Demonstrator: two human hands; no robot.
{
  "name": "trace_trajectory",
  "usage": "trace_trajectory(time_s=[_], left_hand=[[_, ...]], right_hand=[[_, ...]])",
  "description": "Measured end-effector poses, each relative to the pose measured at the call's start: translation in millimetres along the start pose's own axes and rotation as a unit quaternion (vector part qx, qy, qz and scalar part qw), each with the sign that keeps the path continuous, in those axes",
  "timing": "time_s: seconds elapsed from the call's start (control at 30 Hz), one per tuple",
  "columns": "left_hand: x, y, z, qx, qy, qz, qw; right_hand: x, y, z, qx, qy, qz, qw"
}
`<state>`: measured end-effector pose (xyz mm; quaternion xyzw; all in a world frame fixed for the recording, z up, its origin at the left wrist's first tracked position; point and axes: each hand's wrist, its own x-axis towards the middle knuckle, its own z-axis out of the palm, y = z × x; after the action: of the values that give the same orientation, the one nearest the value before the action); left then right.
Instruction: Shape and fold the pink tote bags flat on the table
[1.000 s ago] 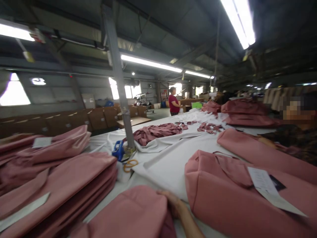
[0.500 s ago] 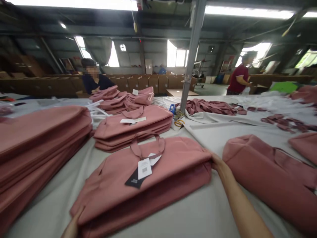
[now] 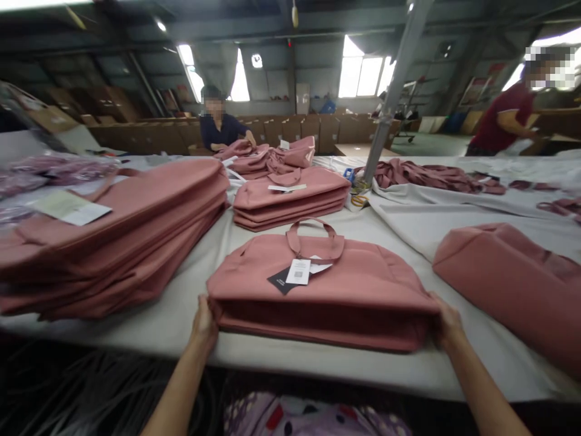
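A flattened pink bag (image 3: pixel 354 284) lies on the covered table in front of me, its carry handle standing up at the far side. A white tag (image 3: pixel 298 272) and a black tag (image 3: pixel 280 280) hang from the handle onto the bag. My left hand (image 3: pixel 204 324) grips the bag's left lower corner. At the opposite end, my right hand (image 3: pixel 448 318) grips the right lower corner. Fingers of both hands are partly hidden behind the fabric. Between the hands, the bag's bottom side folds inward in shadow.
A tall pile of pink bags (image 3: pixel 136 224) stands at left, and a smaller pile (image 3: pixel 290 197) lies behind the held bag. Another pink bag (image 3: pixel 508 284) rests at right. A metal post (image 3: pixel 394 91) rises from the table. Two people (image 3: pixel 224 130) are beyond it.
The held bag has turned from a slant to nearly square with the table's near edge. The view has shifted left and down, showing more of both arms.
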<state>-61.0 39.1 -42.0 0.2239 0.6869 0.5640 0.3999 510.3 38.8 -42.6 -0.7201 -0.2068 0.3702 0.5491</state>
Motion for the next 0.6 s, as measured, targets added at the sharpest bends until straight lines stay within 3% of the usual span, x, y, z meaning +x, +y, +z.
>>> trace_trajectory(time_s=[0.1,0.2,0.23,0.3,0.33,0.37,0.43,0.5,0.6], left_hand=[[-14.6,-2.1,-11.2,-0.009,-0.037,0.015,0.999],[-28.4,-5.2,-18.9,0.033,-0.067,0.053,0.996],[-31.1,-5.8,-19.6,0.059,-0.071,0.067,0.994],[-33.9,-5.3,-18.1,0.125,-0.066,0.095,0.985],[-34.7,-4.1,-16.4,0.163,-0.061,0.109,0.979],[-35.9,-2.4,-14.2,0.201,-0.057,0.125,0.970],[-41.3,1.5,-9.6,0.275,-0.053,0.163,0.946],[-51.8,4.0,-4.9,0.338,-0.056,0.214,0.915],[-71.5,2.5,3.9,0.401,-0.118,0.298,0.858]], right_hand=[[-0.8,-9.1,-7.8,-0.036,0.052,-0.058,0.996],[-16.1,-20.9,-15.6,-0.118,0.007,-0.212,0.970],[-23.2,-25.5,-15.5,-0.174,-0.027,-0.299,0.938],[-37.0,-34.7,-9.5,-0.295,-0.106,-0.471,0.825],[-42.7,-38.8,-4.2,-0.341,-0.136,-0.527,0.766],[-46.9,-42.3,1.7,-0.373,-0.150,-0.557,0.727],[-50.8,-47.3,12.4,-0.435,-0.153,-0.560,0.688],[-51.3,-51.2,18.5,-0.487,-0.151,-0.536,0.673],[-58.0,-60.1,22.3,-0.543,-0.170,-0.517,0.639]])
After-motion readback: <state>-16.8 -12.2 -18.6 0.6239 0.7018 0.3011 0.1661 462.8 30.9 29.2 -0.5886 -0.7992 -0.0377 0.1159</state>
